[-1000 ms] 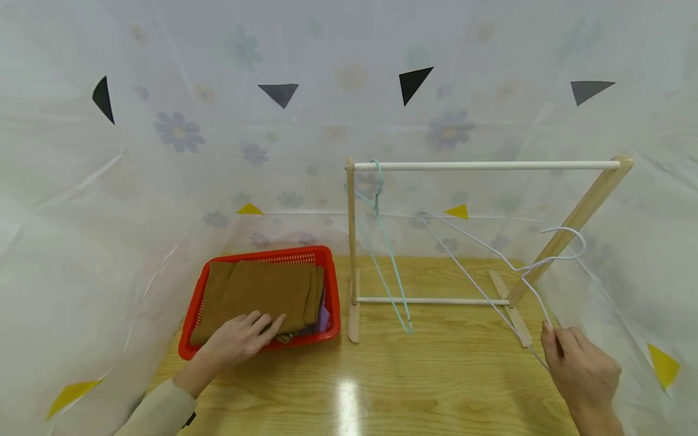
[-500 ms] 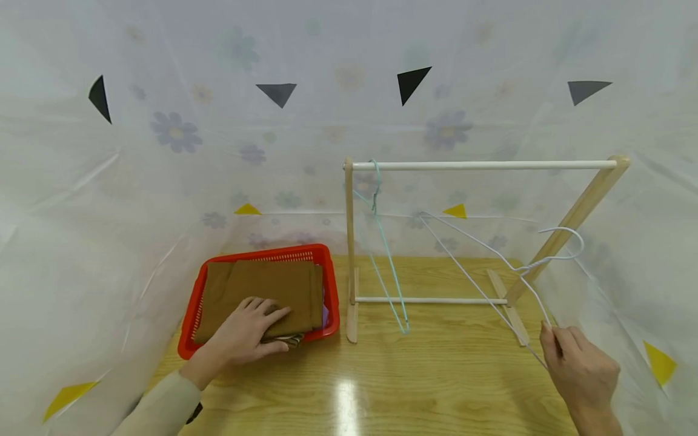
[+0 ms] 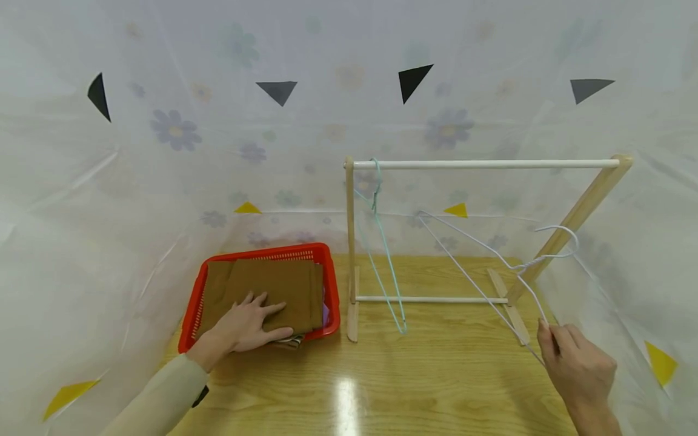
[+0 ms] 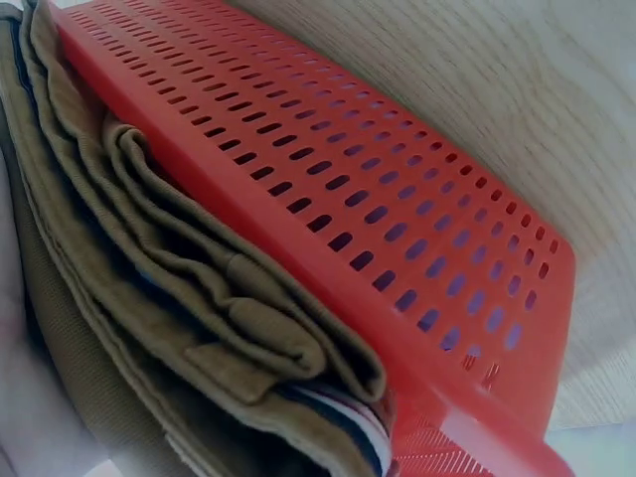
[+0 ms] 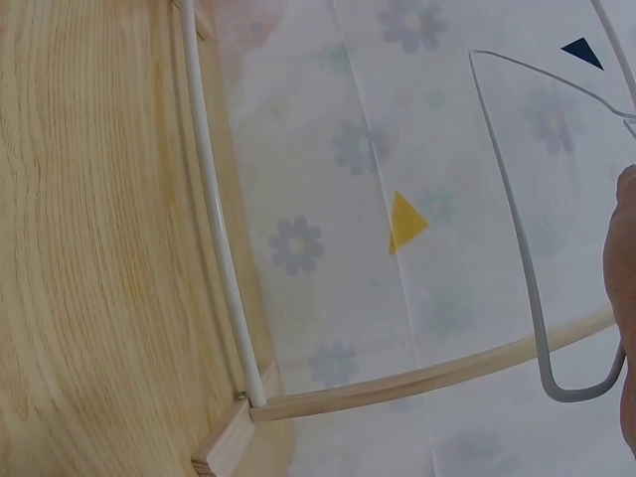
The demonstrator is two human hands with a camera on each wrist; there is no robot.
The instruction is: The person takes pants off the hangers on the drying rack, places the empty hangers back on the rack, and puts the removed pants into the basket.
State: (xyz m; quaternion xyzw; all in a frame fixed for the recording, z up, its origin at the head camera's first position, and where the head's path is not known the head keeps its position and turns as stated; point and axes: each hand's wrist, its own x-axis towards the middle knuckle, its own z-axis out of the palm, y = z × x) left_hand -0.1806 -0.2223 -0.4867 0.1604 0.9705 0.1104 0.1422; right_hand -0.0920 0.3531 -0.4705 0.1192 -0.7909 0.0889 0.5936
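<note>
My left hand (image 3: 245, 324) lies with spread, fairly straight fingers on a folded brown garment (image 3: 264, 275), whose kind I cannot tell. The garment sits on top in a red perforated basket (image 3: 334, 290). In the left wrist view its layered folds (image 4: 199, 268) bulge against the basket's rim, and a striped edge peeks out. On the right, my right hand (image 3: 580, 363) grips a white wire clothes hanger (image 5: 517, 219) by one end, holding it up in front of the rack. The hanger's hook points to the upper right. My fingers hide the gripped end.
A wooden rack with a white top bar (image 3: 491, 164) stands right of the basket. From its left end hangs a mint-green wire hanger (image 3: 385, 254). Purple cloth (image 3: 325, 316) shows beside the garment. Flower-patterned sheeting (image 3: 338, 127) encloses the wooden table (image 3: 425, 375).
My left hand has moved from the garment's front edge farther onto it, its fingers spreading and flattening. My right hand still holds the white hanger, shifted only slightly.
</note>
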